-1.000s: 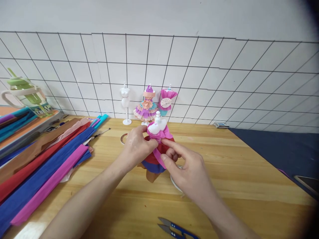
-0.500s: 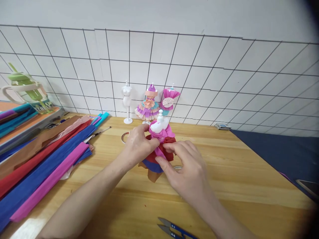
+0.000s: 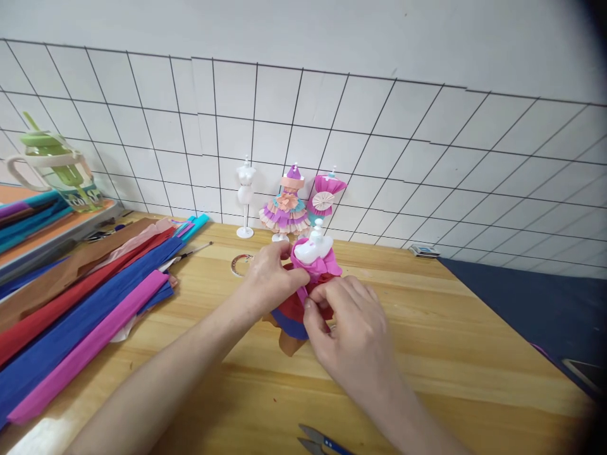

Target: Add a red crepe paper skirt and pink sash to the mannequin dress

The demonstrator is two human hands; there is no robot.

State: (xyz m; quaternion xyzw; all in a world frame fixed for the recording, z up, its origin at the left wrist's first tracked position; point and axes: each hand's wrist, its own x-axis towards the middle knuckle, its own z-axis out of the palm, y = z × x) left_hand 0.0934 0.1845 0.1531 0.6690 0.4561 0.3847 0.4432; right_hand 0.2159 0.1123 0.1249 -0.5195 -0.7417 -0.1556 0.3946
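Observation:
A small white dress-form mannequin (image 3: 313, 249) stands tilted between my hands. Pink crepe paper (image 3: 327, 263) wraps its chest, above a layered skirt of red, blue (image 3: 291, 324) and brown paper. My left hand (image 3: 272, 275) grips the pink paper at the waist, its thumb across the front. With thumb and index finger pressed together, my right hand (image 3: 351, 322) pinches the hanging end of the pink strip (image 3: 302, 294). My fingers hide part of the waist. Thread snips (image 3: 322, 439) with blue handles lie at the near edge, cut off by the frame.
Crepe paper strips (image 3: 90, 303) in several colours cover the left side. A bare mannequin (image 3: 245, 196) and two dressed ones (image 3: 286, 212) stand by the wall. A green-lidded cup (image 3: 59, 170) is at far left. A ring-shaped roll (image 3: 236, 265) lies behind my left hand; dark cloth (image 3: 521, 297) is at right.
My right thumb and index finger have closed together on the pink strip's end. The mannequin has tilted further and appears slightly more to the right; the view has shifted a little.

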